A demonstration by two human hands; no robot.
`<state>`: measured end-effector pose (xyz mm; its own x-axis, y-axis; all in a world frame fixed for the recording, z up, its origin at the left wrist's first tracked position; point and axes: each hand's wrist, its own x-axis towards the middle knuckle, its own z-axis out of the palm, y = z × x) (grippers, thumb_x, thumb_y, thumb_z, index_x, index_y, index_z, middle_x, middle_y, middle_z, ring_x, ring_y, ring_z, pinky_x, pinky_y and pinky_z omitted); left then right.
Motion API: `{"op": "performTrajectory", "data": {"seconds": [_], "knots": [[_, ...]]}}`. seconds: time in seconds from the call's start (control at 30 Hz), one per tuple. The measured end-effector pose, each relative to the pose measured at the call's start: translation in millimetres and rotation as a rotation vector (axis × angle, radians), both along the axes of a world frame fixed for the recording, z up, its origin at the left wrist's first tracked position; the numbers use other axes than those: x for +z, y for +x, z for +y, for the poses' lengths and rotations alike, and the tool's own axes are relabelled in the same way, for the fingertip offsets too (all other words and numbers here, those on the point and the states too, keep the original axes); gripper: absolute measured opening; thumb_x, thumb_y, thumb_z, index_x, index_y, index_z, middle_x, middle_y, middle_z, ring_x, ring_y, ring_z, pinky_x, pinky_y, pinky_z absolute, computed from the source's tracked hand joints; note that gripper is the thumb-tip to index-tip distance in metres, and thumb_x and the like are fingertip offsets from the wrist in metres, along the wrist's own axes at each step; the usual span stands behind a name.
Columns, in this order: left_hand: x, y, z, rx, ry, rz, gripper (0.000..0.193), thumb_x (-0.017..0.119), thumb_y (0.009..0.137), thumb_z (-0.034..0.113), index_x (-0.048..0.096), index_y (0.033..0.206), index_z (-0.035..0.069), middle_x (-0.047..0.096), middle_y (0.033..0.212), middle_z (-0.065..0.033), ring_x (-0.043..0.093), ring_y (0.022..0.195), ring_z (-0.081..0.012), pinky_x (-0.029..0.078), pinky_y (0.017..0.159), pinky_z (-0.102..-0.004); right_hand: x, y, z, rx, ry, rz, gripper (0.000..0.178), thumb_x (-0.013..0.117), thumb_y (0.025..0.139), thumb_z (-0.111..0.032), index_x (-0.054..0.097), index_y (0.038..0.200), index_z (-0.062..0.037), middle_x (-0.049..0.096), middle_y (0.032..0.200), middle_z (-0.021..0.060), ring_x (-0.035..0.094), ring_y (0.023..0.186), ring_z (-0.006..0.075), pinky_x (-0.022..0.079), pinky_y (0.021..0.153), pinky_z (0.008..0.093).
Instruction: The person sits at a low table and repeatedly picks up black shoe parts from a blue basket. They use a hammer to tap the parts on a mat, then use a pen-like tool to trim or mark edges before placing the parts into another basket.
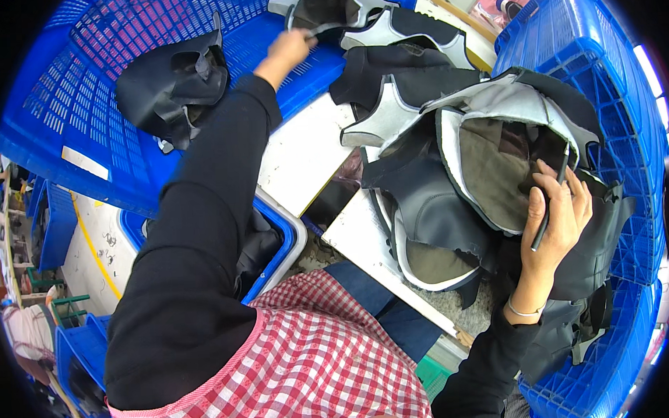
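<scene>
My left hand (288, 51) reaches far out over a blue basket. Its fingers are closed at the edge of a black shoe upper (326, 9) with a pale grey lining; the fingertips are slightly blurred. In my right hand (558, 214) a slim dark pen (541, 231) with a silvery tip is held between the fingers, tip pointing away from me. That hand lies by the opening of another lined black upper (488, 170), which rests on a heap of similar uppers (441, 205). The fingertips lie in front of its brown inner lining.
The blue basket (58, 108) at the left holds one more black upper (172, 89). Blue crates (610, 81) stand stacked along the right. A grey-rimmed blue bin (295, 236) with dark pieces sits below the white tabletop (299, 155).
</scene>
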<state>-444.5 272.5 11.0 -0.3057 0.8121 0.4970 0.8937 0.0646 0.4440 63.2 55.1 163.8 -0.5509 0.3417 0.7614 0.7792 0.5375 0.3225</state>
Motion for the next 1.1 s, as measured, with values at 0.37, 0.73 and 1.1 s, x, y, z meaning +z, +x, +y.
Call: {"op": "performTrajectory", "data": {"seconds": [0.37,0.73,1.1], "knots": [[110.5,55.4,-198.1,0.142,0.515,0.608,0.018,0.064,0.09,0.016,0.074,0.104,0.011,0.074,0.093,-0.0118,0.072,0.09,-0.0327,0.056,0.07,-0.0422,-43.5,-21.7,-12.1,0.44,-0.229,0.436,0.059,0.041,0.109,-0.05,0.065,0.115,0.0031,0.075,0.111,0.0183,0.064,0.113,0.0326,0.039,0.109,0.0436],[-92.2,102.3,-194.1,-0.746,-0.436,0.156,0.082,0.081,0.081,0.048,0.051,0.146,0.006,0.049,0.138,-0.0175,0.046,0.133,-0.0372,0.04,0.11,-0.0457,-211.2,-142.4,-5.9,0.365,-1.506,0.956,0.02,0.064,0.103,-0.017,0.074,0.1,0.0004,0.06,0.073,-0.0015,0.052,0.067,0.0057,0.042,0.064,0.0234],[-134.7,152.6,-170.7,-0.26,0.096,0.334,0.03,0.075,0.085,0.024,0.063,0.111,0.017,0.06,0.098,-0.0038,0.068,0.095,-0.0233,0.057,0.072,-0.0381,-284.3,-171.6,39.4,0.499,-1.306,1.08,0.022,0.075,0.097,-0.016,0.056,0.089,-0.0072,0.054,0.079,-0.0052,0.046,0.071,0.0037,0.038,0.063,0.0193]]}}
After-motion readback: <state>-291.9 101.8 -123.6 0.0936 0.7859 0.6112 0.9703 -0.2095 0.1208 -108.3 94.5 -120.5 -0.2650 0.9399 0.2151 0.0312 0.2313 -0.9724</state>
